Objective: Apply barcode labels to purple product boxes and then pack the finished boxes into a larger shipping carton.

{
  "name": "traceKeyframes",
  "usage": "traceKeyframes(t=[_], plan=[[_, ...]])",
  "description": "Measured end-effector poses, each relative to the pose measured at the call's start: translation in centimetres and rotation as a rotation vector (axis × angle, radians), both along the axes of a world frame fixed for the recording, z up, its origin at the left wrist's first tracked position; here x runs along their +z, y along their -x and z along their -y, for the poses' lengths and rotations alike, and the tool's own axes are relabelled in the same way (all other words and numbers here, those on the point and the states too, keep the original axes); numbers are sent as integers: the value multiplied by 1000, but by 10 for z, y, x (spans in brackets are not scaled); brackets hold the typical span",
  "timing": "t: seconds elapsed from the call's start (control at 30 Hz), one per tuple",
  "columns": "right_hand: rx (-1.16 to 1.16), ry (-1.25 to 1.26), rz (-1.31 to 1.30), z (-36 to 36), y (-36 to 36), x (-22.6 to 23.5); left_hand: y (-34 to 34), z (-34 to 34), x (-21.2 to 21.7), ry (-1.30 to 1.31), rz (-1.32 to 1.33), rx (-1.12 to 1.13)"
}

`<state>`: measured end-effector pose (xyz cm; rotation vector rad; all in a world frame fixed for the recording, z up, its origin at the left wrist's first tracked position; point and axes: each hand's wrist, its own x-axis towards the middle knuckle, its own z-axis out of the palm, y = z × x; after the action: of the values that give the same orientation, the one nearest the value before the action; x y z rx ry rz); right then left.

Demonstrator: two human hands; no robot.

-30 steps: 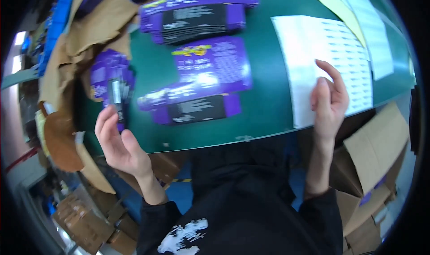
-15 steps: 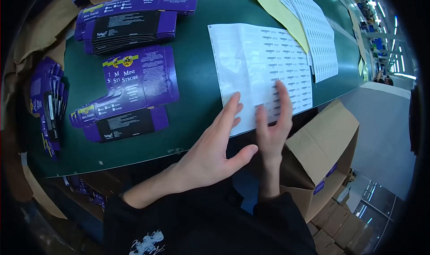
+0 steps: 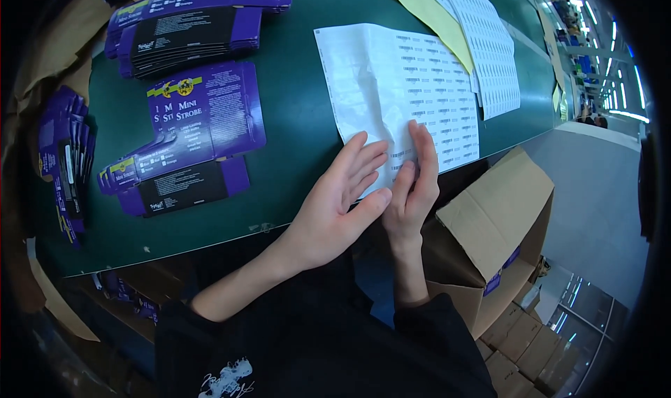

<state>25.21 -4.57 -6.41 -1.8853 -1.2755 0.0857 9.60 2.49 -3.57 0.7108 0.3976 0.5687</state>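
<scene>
While the left hand holds its thumb apart from its fingers at the near edge of the white label sheet, the right hand curls just beside that thumb, and whether it pinches anything I can't tell. The sheet lies on the green table, right of the purple cartons.

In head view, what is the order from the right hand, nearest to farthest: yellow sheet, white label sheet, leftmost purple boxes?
1. White label sheet, by the right hand
2. Yellow sheet, toward the back
3. Leftmost purple boxes, far left
</scene>
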Motion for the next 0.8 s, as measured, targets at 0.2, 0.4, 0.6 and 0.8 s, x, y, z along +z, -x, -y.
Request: traceKeyframes(t=[0.2,0.4,0.6,0.8], plan=[[19,25,27,6,-4,6,1,-8,-11,144,113,1],[70,99,222,13,-3,10,23,-13,3,-319,-130,52],[58,63,259,17,10,1,36,8,16,-505,-278,-80],[94,36,255,14,18,0,36,2,7,-255,-105,-43]])
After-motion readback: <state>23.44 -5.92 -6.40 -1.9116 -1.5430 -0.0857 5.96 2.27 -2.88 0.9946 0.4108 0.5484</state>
